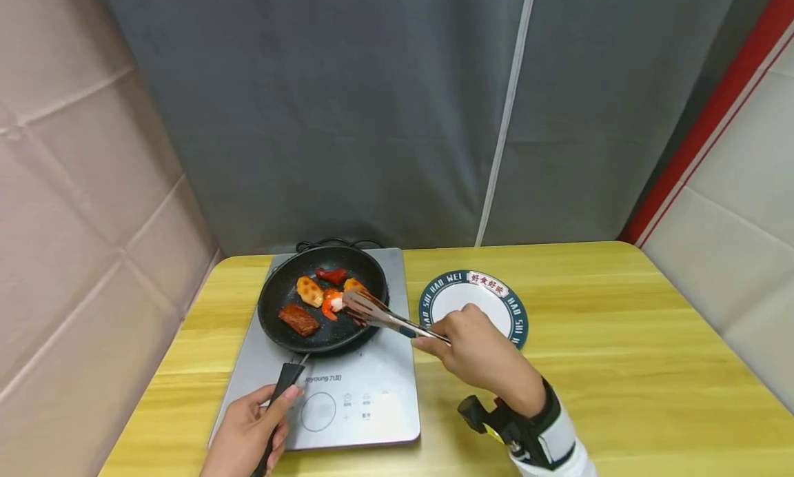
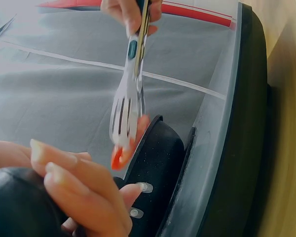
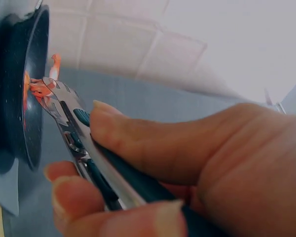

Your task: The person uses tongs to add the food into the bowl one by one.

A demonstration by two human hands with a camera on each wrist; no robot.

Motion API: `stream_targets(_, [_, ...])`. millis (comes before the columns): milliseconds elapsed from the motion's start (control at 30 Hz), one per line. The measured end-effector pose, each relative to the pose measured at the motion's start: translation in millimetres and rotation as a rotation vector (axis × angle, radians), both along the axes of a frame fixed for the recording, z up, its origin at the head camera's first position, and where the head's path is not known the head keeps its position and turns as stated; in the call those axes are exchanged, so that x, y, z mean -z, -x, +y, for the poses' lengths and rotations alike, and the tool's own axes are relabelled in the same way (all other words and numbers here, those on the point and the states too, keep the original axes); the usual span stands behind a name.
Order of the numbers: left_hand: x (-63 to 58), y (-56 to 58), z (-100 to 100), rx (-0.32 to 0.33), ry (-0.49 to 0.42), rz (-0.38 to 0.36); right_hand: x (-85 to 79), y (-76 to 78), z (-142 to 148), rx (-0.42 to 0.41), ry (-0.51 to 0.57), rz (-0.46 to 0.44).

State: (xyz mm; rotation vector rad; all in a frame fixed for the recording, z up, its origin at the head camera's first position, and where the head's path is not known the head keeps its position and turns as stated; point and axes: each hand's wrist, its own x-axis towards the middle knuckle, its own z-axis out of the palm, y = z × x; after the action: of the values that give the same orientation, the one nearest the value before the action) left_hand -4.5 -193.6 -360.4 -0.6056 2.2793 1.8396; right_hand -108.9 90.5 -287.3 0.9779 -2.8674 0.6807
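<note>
My left hand (image 1: 248,432) grips the black handle (image 1: 288,375) of a frying pan (image 1: 277,289) on a silver induction cooker. In my right hand (image 1: 480,346) are metal tongs (image 1: 381,313) with dark green grips, reaching over the pan's right side. Their slotted tips pinch an orange-and-white shrimp (image 1: 332,302); the right wrist view shows the shrimp (image 3: 41,89) at the pan's mouth. Around it in the pan are a browned meat piece (image 1: 299,320), a browned yellow slice (image 1: 309,291), a second slice (image 1: 354,285) partly behind the tongs, and a red piece (image 1: 331,276).
The induction cooker (image 1: 366,367) has its touch controls at the front. Right of it a white plate (image 1: 428,294) with a dark green lettered rim lies on the wooden table (image 1: 620,353), partly under my right hand. A black cable (image 1: 335,241) runs behind the pan, before a grey curtain (image 1: 347,118).
</note>
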Motion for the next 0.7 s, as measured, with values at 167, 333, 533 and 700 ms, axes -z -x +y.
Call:
stream_targets(167, [0.9,0.3,1,0.006,0.004,0.005,-10.6,5.2,-18,-0.046,-0.078,0.003])
stream_targets(333, [0.0,0.1,1,0.005,0.018,0.002,-19.6,6.8,-34,-0.049,-0.163,-0.005])
stream_targets(533, [0.1,0.0,0,-0.002,0.018,-0.003,-25.2,8.7,-45,-0.065,-0.215,0.045])
stream_targets(700, [1.0,0.0,1,-0.005,0.009,-0.004,-28.9,11.3,-50,-0.084,-0.231,0.026])
